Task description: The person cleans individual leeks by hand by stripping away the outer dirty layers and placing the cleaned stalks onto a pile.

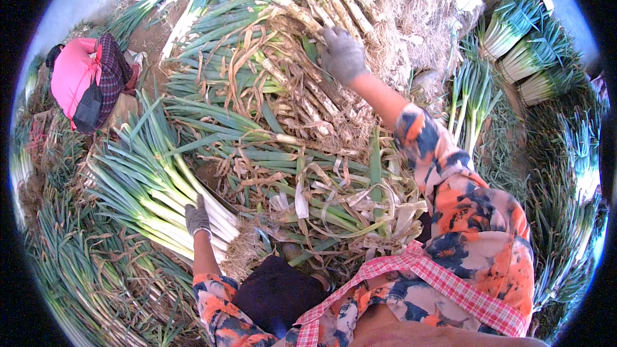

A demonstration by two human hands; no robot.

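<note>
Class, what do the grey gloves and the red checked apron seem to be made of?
Grey gloves, left hand and right hand: likely knitted fabric, matte and textured. Red checked apron: seemingly thin woven cloth, matte, creased into soft folds.

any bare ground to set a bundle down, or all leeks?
Mostly crowded. One bare dirt patch lies between the seated person and the untrimmed leek heap the right hand grips. The left hand rests on the cleaned bundle.

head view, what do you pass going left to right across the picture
person in pink crouching → cleaned bundle of green onions with the gloved left hand on it → pile of untrimmed onions → gloved right hand reaching into that pile → loose green stalks → stacked tied bundles
</note>
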